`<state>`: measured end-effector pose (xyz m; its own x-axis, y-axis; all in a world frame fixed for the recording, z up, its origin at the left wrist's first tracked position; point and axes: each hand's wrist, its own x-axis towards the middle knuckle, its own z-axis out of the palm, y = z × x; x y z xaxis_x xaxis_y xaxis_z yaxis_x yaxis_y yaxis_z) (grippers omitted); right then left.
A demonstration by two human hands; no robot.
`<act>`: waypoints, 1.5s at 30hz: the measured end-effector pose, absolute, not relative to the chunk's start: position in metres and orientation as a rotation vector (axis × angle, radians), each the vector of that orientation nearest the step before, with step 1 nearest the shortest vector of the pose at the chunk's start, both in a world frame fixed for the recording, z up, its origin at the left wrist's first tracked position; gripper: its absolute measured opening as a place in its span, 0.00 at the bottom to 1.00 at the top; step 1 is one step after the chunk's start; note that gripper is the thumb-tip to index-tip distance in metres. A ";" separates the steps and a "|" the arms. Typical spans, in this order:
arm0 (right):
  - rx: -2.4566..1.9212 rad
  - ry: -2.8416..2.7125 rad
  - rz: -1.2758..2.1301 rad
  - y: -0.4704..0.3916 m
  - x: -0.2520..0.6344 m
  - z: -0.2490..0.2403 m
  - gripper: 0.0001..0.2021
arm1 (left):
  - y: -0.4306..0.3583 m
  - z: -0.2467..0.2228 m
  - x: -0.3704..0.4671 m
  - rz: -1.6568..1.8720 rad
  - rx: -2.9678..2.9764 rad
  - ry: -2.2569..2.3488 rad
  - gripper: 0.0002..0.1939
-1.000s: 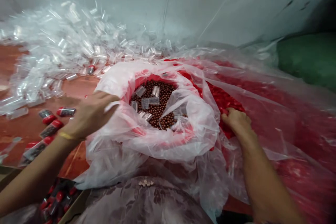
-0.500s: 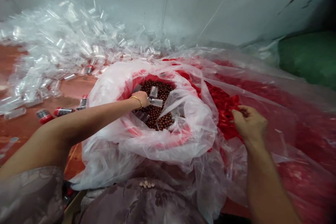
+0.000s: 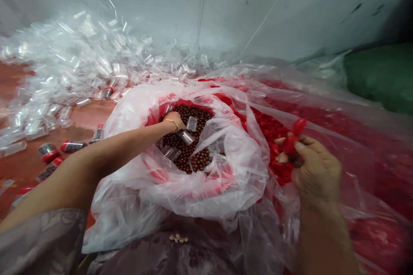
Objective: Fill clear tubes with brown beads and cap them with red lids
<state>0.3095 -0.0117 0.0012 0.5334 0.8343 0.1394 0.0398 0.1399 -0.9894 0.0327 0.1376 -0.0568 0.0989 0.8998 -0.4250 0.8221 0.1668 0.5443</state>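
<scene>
My left hand reaches into a basin lined with a white plastic bag, down among small round brown balls. Its fingers are closed and turned away, so what they hold is hidden. Just beside the fingertips lie a clear plastic tube and another clear tube on the balls. My right hand, raised over a heap of red plastic caps, pinches a red cap; a second red cap sticks up above the fingers.
Clear empty tubes are piled at the back left along the pale wall. Filled tubes with red caps lie on the reddish surface left of the basin. A green sack stands at far right.
My right hand has lifted from the red heap with red caps in its fingers. My left hand stays inside the basin, and the tubes beside it have shifted slightly.
</scene>
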 end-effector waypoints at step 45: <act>-1.114 -1.125 1.041 0.010 0.222 -0.001 0.15 | 0.078 -0.018 0.026 0.819 1.161 0.705 0.21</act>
